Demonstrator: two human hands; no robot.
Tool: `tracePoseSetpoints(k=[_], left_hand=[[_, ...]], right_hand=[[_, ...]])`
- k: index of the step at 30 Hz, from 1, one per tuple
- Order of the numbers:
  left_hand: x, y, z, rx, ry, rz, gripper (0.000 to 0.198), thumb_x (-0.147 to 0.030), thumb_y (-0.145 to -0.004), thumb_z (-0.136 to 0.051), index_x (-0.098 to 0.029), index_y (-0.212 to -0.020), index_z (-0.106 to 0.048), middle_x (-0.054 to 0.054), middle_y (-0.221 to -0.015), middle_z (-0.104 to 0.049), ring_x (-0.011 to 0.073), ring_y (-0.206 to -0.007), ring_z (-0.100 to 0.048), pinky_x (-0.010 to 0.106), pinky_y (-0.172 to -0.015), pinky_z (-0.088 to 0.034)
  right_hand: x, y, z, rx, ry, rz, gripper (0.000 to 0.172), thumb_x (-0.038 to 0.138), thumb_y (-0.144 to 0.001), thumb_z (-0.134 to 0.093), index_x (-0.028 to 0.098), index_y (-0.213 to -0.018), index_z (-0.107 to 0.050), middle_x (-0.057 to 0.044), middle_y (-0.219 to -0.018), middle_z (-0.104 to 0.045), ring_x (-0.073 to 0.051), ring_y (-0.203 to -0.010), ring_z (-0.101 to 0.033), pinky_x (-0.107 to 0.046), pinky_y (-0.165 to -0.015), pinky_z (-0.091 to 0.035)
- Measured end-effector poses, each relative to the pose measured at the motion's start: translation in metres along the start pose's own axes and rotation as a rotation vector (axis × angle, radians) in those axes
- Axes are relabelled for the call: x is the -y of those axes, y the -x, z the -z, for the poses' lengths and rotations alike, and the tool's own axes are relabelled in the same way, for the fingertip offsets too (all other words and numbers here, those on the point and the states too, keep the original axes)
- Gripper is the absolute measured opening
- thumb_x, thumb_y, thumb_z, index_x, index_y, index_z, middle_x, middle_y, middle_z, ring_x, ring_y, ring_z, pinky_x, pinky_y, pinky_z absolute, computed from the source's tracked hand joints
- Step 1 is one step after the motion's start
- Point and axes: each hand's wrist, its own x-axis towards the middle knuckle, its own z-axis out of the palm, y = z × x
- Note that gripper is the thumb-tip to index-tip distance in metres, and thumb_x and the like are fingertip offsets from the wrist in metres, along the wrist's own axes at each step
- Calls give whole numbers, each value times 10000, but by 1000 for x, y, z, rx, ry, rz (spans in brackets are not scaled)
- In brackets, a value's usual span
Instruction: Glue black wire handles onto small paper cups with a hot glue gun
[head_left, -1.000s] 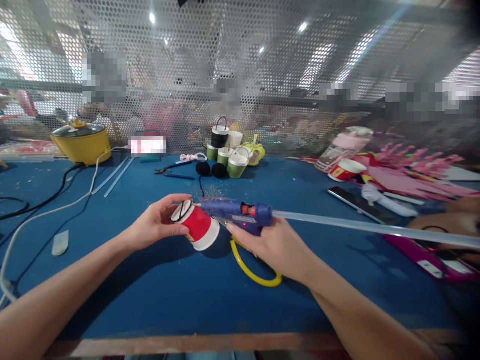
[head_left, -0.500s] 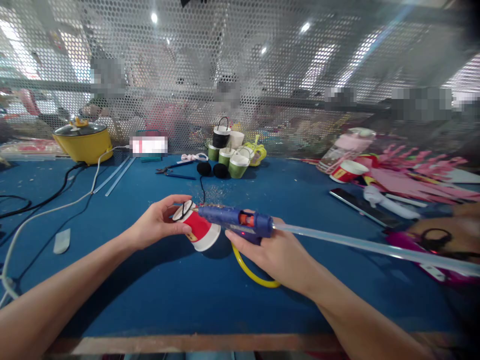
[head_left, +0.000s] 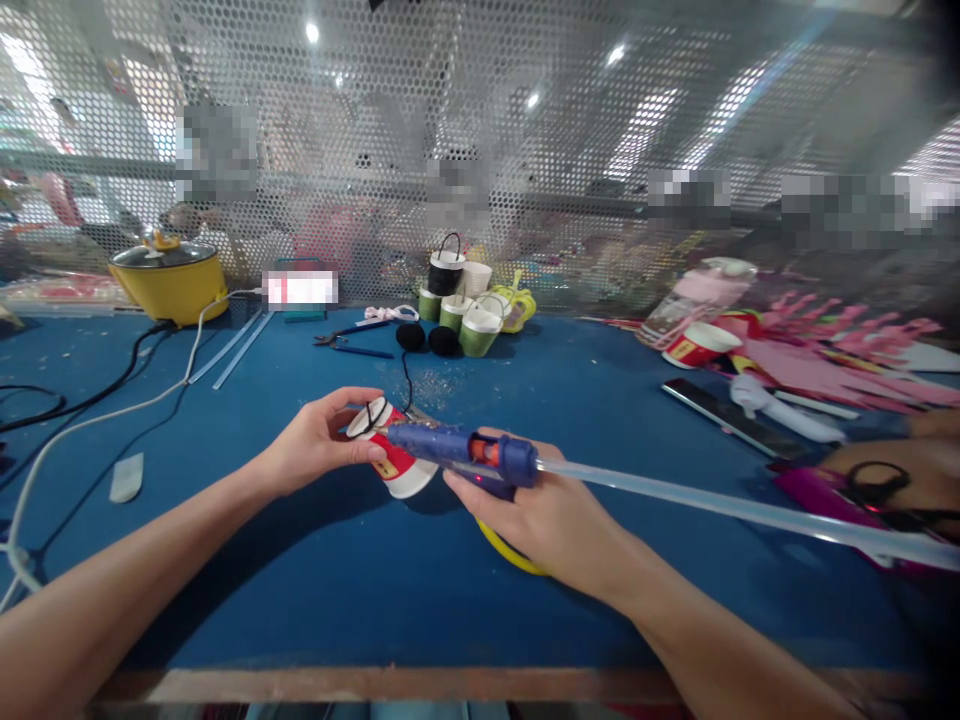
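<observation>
My left hand grips a red and white paper cup between thumb and fingers, the cup tilted over the table. A black cord lies across its white end. In my right hand is a blue hot glue gun, its nozzle at the cup's white end near the cord. A long clear glue stick sticks out of the gun's back. Below my right hand curves a yellow cable. My right fingers around the gun's handle are partly hidden.
Behind the cup lie two black yarn balls, pliers and several green cups. A yellow electric pot stands back left. At right are a phone, another red cup and another person's hand.
The glue gun and my right hand have shifted slightly left, with the nozzle further along the cup's end. The cup has turned a little in my left hand, showing more of its yellow label.
</observation>
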Motion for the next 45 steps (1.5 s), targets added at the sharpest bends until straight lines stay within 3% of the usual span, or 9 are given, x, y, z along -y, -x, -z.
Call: tracePoseSetpoints(k=[10,19,28,39,45], left_hand=[[1,0,2,41,61,-12,592,-145,-547,-750,-172,-1072,-477,49,-951,-618,189,-899,-564,360,-813,-443],[3,0,3,85,57,-42,607,-126,-566,-741,-184,-1106,-470,43,-925,-627,201,-933,-566,361,-825,-444],[4,0,3,115,86,-55,615,-117,-565,-740,-196,-1115,-476,55,-992,-622,199,-930,-575,360,-819,-451],[3,0,3,20,52,-25,593,-161,-554,-754,-181,-1083,-488,54,-985,-623,184,-894,-575,360,-822,-444],[2,0,2,2,19,-24,607,-177,-538,-762,-170,-1082,-492,57,-968,-627,204,-910,-571,366,-813,-445]], right_hand=[[-13,1,0,19,161,-25,191,274,-798,-490,174,-787,-652,-62,-728,-661,-179,-656,-620,-266,-578,-482],[-22,0,-1,19,196,25,216,268,-795,-480,151,-823,-659,-64,-705,-669,-192,-663,-629,-271,-584,-486],[-21,-3,-1,0,108,-30,176,258,-786,-490,173,-804,-644,-51,-714,-661,-182,-678,-621,-278,-602,-480],[-13,1,-2,8,109,36,207,278,-804,-464,168,-737,-627,-55,-678,-627,-167,-619,-587,-279,-589,-469],[-4,1,-1,18,-1,8,152,234,-796,-487,186,-737,-619,-29,-653,-624,-126,-541,-559,-225,-494,-447]])
